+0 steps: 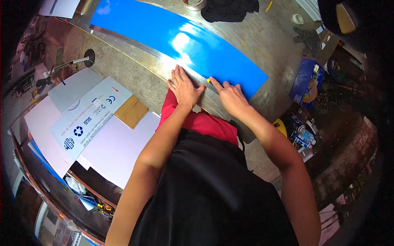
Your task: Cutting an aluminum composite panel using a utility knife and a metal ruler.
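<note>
A long glossy blue sheet (pixel 230 57) lies on the metal work table (pixel 269 43). A thin metal ruler (pixel 152 51) runs along its near edge. My left hand (pixel 185 87) is laid flat there with its fingers spread, pressing on the ruler and the table's near edge. Just right of it, my right hand (pixel 233 96) is closed around a small yellow tool (pixel 208 80), its forefinger stretched toward the tip. The tool touches down at the ruler, by the blue sheet's near edge. Most of the tool is hidden by my fingers, so its kind cannot be made out.
Black cloth (pixel 227 10), a container (pixel 194 4), a tape roll (pixel 298 18) and a dark glove (pixel 305 40) lie farther back. A blue box (pixel 303 78) and several cans and bottles (pixel 303 135) stand at right. Printed white panels (pixel 92 119) and a brown piece (pixel 132 112) lie left.
</note>
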Motion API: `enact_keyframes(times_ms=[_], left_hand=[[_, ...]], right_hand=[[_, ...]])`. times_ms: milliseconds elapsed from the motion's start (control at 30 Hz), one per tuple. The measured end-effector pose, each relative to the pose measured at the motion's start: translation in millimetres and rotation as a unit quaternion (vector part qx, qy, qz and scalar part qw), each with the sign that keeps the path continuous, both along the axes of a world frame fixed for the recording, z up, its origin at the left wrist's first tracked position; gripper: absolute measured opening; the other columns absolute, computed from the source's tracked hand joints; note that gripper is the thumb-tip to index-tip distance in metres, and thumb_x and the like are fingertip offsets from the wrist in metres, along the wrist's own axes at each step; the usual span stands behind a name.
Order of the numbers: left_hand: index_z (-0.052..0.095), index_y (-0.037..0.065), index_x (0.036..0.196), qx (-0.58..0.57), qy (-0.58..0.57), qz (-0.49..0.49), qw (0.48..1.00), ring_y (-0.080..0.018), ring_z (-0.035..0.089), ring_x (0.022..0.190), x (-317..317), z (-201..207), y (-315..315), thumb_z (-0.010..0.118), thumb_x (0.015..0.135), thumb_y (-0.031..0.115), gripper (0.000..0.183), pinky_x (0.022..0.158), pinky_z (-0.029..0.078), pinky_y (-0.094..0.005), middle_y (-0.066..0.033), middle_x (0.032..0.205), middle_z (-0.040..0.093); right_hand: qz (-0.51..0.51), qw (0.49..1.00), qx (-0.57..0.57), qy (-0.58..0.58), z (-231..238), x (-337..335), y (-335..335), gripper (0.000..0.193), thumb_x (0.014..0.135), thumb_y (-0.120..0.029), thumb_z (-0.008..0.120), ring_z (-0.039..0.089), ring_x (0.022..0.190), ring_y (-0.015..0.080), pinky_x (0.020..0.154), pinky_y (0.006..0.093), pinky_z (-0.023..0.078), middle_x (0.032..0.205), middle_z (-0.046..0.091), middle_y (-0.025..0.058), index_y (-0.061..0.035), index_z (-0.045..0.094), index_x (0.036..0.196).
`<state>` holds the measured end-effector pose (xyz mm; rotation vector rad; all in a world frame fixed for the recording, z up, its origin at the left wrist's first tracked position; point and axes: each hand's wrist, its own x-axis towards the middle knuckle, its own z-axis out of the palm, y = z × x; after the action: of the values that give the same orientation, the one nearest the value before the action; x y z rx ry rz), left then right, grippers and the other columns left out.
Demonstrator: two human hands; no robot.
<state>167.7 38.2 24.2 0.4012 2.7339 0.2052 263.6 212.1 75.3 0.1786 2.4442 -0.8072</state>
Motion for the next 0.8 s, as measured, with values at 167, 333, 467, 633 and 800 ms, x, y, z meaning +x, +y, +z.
enact_keyframes(times_ms=[167,333,467,633,800], left_hand=[[0.018,-0.005,0.163,-0.025,-0.014,0.010,1.000,-0.0367,0.017,0.160,-0.7,0.3,6.6,0.089,0.071,0.059,0.133,0.123,0.017,-0.0699,-0.0187,0.170,0.022],[0.018,-0.007,0.162,-0.054,-0.049,0.032,0.997,-0.0378,0.016,0.160,-4.5,7.2,20.5,0.090,0.070,0.059,0.135,0.121,0.019,-0.0742,-0.0186,0.172,0.018],[0.015,-0.007,0.163,-0.066,-0.081,0.050,0.993,-0.0379,0.013,0.161,-6.8,12.1,25.8,0.091,0.073,0.054,0.132,0.120,0.018,-0.0773,-0.0165,0.172,0.014],[0.015,-0.007,0.163,-0.074,-0.079,0.041,0.993,-0.0378,0.011,0.161,-6.5,7.8,23.3,0.091,0.073,0.055,0.133,0.119,0.019,-0.0789,-0.0161,0.173,0.012],[0.014,-0.006,0.163,-0.080,-0.096,0.051,0.991,-0.0363,0.010,0.162,-8.3,13.0,25.0,0.091,0.073,0.056,0.134,0.120,0.018,-0.0781,-0.0143,0.174,0.009]], right_hand=[[0.005,1.000,-0.010,-0.011,-1.2,3.5,1.0,0.067,0.098,-0.001,0.045,0.069,0.107,0.0443,0.097,0.0592,0.046,0.121,0.064,0.0302,-0.0136,0.037,0.164],[0.000,1.000,0.006,-0.017,1.5,24.4,8.8,0.069,0.097,0.000,0.046,0.069,0.108,0.0432,0.097,0.0591,0.045,0.120,0.064,0.0284,-0.0158,0.036,0.164],[0.001,1.000,0.014,-0.010,3.7,58.9,24.2,0.073,0.095,0.002,0.049,0.069,0.105,0.0422,0.097,0.0559,0.045,0.118,0.064,0.0272,-0.0169,0.036,0.164],[-0.001,1.000,0.010,-0.009,4.6,98.8,41.1,0.077,0.092,0.003,0.055,0.069,0.101,0.0417,0.095,0.0529,0.045,0.116,0.064,0.0257,-0.0164,0.036,0.164],[-0.013,1.000,-0.006,0.013,7.8,123.8,51.7,0.075,0.093,-0.002,0.060,0.069,0.098,0.0396,0.094,0.0512,0.045,0.110,0.064,0.0235,-0.0144,0.038,0.163]])
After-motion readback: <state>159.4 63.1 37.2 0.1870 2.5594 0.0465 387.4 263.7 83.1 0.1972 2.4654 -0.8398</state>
